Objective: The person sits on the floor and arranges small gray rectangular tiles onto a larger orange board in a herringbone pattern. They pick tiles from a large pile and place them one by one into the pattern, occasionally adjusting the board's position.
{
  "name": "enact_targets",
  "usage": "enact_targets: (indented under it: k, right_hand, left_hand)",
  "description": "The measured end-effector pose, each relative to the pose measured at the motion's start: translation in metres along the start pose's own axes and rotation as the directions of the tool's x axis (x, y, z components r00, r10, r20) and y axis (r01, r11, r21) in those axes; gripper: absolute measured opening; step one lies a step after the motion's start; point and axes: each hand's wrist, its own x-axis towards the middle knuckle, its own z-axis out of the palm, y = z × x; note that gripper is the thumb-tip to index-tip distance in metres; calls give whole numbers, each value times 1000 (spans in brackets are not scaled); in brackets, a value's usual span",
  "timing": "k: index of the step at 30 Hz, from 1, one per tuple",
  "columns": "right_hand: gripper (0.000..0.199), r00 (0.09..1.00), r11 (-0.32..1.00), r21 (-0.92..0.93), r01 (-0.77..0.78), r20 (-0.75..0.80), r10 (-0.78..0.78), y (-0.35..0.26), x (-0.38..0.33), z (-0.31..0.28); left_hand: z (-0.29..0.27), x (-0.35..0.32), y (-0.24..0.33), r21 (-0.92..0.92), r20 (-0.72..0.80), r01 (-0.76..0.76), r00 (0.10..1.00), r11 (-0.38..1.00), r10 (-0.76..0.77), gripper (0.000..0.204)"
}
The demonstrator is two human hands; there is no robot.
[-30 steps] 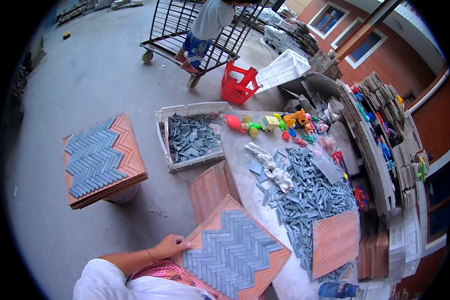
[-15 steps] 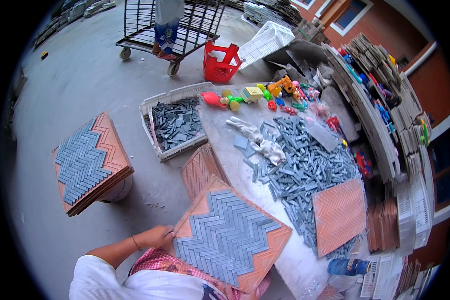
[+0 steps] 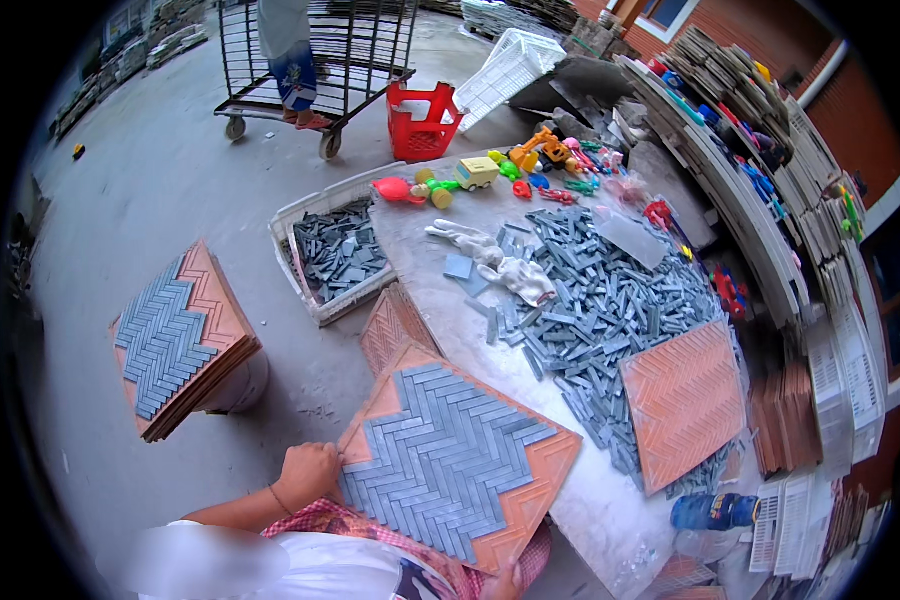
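I hold an orange herringbone-grooved tile mold (image 3: 555, 470) in front of me, tilted, most of its grooves filled with grey-blue strip tiles (image 3: 445, 450). My left hand (image 3: 308, 472) is closed on its left edge. At the lower edge my right hand (image 3: 507, 582) grips it too, with only part of that hand in view. Just beyond, on the pale table (image 3: 600, 530), lies a heap of loose grey strip tiles (image 3: 610, 300). An unfilled orange mold (image 3: 685, 400) rests over the heap's near right side. White gloves (image 3: 500, 262) lie at the heap's far left.
To the left, a stack of molds (image 3: 170, 335) tops a bucket (image 3: 240, 385). A white crate (image 3: 320, 310) of tiles adjoins the table. Toys (image 3: 475, 173) line its far edge; a blue bottle (image 3: 715, 511) lies near right. Beyond are a red basket (image 3: 420, 125) and a person by a wheeled cage cart (image 3: 370, 60).
The view has turned slightly, so the table things sit a little differently. Both hands keep hold of the filled mold, which has shifted only slightly.
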Motion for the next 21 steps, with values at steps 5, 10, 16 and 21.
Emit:
enact_targets:
  k: [5, 10, 16, 21]
  right_hand:
    - [42, 997, 997, 23, -75, -19, 76, 29, 1, 2]
    - [44, 992, 996, -5, 91, 86, -90, -19, -14, 8]
    - [41, 992, 989, 72, 127, 18, -129, -33, -20, 15]
    - [43, 993, 993, -43, 109, 46, -108, -41, -22, 10]
  left_hand:
    - [4, 5, -17, -266, -31, -48, 999, 963, 41, 22]
    - [20, 2, -40, -698, 27, 49, 999, 715, -43, 24]
    - [33, -11, -39, -940, 313, 338, 914, 55, -258, 27]
    - [63, -14, -50, -885, 360, 212, 877, -416, -318, 25]
